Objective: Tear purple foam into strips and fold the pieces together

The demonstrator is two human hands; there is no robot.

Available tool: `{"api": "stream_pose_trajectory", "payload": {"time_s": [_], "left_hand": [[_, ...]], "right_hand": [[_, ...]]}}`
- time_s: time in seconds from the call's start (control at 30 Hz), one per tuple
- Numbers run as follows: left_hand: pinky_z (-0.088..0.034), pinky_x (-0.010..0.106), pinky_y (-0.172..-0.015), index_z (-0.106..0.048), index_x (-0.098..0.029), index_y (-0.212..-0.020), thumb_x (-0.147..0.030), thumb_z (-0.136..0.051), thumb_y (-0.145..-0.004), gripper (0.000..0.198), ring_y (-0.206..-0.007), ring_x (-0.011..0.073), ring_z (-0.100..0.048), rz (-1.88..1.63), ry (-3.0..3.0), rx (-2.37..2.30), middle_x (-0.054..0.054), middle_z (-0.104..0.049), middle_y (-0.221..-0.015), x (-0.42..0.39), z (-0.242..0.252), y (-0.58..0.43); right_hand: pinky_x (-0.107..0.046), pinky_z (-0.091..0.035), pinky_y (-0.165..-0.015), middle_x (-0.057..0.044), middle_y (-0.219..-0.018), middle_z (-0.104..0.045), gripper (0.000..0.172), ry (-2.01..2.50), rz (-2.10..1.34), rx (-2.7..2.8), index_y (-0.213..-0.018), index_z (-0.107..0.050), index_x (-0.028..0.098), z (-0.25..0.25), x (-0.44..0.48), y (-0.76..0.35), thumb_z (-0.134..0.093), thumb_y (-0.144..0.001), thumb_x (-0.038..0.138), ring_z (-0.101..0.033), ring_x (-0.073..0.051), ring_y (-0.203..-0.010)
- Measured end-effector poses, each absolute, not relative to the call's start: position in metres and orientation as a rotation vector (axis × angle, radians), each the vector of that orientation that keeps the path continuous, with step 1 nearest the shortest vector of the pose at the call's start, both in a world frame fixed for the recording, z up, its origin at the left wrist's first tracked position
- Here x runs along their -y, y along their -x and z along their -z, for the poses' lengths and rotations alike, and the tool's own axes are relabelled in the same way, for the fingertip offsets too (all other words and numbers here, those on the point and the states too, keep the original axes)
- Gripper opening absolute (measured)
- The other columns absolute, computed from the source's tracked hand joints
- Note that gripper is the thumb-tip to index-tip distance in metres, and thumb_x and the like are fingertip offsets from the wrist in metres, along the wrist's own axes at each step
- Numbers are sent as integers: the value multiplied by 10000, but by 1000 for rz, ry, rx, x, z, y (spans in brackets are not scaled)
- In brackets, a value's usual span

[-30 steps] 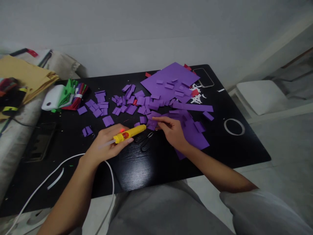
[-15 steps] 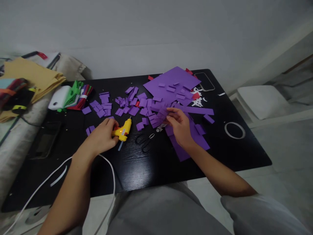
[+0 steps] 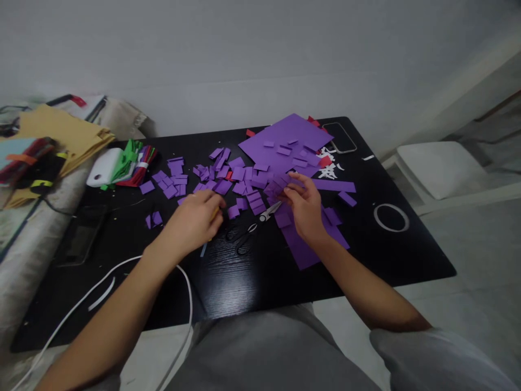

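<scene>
My left hand [image 3: 195, 217] is curled over a yellow glue gun [image 3: 215, 213], which it almost wholly covers. A pale glue stick [image 3: 204, 250] pokes out below the fingers. Between thumb and fingers, my right hand [image 3: 304, 209] pinches a folded purple paper piece [image 3: 277, 184] above the pile. Black-handled scissors [image 3: 265, 215] lie between the hands, with their blades pointing at the right hand. Many small purple folded papers [image 3: 222, 186] are scattered beyond the left hand. Under the right hand rests a purple sheet [image 3: 303, 252].
Another large purple sheet [image 3: 293, 130] lies at the back, near white scraps [image 3: 329, 168] and a phone-like outline [image 3: 340, 137]. A roll of tape [image 3: 391, 217] is at the right. Bundled coloured strips [image 3: 134, 163] lie left. A white cable [image 3: 189, 288] crosses the front left.
My left hand has moved right and turned over the glue gun, hiding most of it. My right hand has shifted slightly right with the purple piece, and more of the scissors' blades shows.
</scene>
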State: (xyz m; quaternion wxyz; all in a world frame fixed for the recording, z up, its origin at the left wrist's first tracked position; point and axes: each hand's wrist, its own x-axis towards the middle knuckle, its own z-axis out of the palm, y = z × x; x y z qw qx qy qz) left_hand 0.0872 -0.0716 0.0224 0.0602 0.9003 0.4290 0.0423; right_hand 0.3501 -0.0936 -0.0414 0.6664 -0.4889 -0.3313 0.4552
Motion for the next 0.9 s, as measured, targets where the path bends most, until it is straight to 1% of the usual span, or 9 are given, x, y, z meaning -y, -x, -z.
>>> {"api": "stream_pose_trajectory", "payload": {"time_s": [0.07, 0.13, 0.2, 0.27, 0.43, 0.67, 0.8, 0.83, 0.9], "left_hand": [[-538, 431, -898, -717, -141, -1062, -188, -495, -982, 241, -958, 294, -669, -59, -2813, -1169, 128, -688, -1024, 71, -23, -113], [-535, 404, -858, -719, -147, -1179, -135, -507, -982, 289, -929, 278, -669, -1, -2879, -1062, 125, -685, -1032, 68, -19, -136], [-526, 387, -867, -690, -186, -1321, -67, -507, -966, 417, -955, 267, -665, -1, -2950, -961, 122, -672, -1070, 62, -11, -152], [-521, 405, -886, -677, -202, -1380, -82, -505, -986, 447, -996, 283, -659, -36, -2993, -936, 140, -660, -1110, 54, -5, -163], [-521, 404, -876, -751, -156, -1209, -129, -524, -1003, 307, -1001, 289, -655, 9, -3020, -927, 148, -653, -1106, 40, -5, -166], [-543, 450, -919, -693, -104, -1192, -133, -609, -959, 250, -1048, 316, -643, 31, -3011, -913, 165, -640, -1164, 66, -20, -156], [-539, 436, -999, -652, -160, -1321, -226, -723, -913, 419, -1120, 300, -647, 16, -2868, -807, 144, -623, -1274, 69, -28, -144], [-539, 418, -1009, -629, -179, -1367, -267, -721, -924, 461, -1130, 284, -655, -24, -2807, -796, 135, -620, -1308, 64, -32, -137], [-540, 402, -1012, -631, -177, -1374, -323, -614, -993, 409, -1142, 273, -672, -104, -2729, -921, 132, -652, -1292, 48, -41, -118]], "right_hand": [[-428, -654, -872, 35, -815, -680, 357, 1084, -1013, 730, -1138, -627, 295, 40, 91, -353, -689, -794, 222, -728, -193, -803], [-431, -654, -871, 33, -814, -684, 360, 1085, -997, 704, -1135, -622, 291, 39, 88, -355, -692, -788, 228, -731, -200, -815], [-432, -651, -876, 30, -827, -685, 372, 1095, -990, 687, -1143, -619, 287, 40, 87, -357, -694, -782, 235, -731, -201, -824], [-433, -647, -883, 30, -829, -678, 373, 1102, -986, 682, -1143, -616, 286, 41, 85, -358, -692, -780, 244, -726, -199, -822], [-423, -644, -877, 30, -833, -651, 365, 1105, -993, 653, -1120, -628, 281, 43, 83, -358, -707, -765, 250, -714, -190, -814], [-417, -635, -859, 41, -811, -634, 374, 1093, -993, 631, -1106, -635, 279, 38, 84, -358, -716, -741, 260, -686, -181, -781], [-434, -634, -872, 43, -797, -636, 372, 1096, -998, 607, -1088, -637, 276, 36, 85, -357, -722, -727, 255, -692, -187, -790], [-438, -634, -880, 43, -799, -638, 369, 1096, -1006, 604, -1087, -639, 276, 36, 85, -356, -724, -729, 254, -696, -188, -796], [-436, -636, -880, 41, -807, -649, 376, 1091, -1023, 594, -1088, -645, 274, 35, 87, -355, -733, -724, 248, -701, -189, -803]]}}
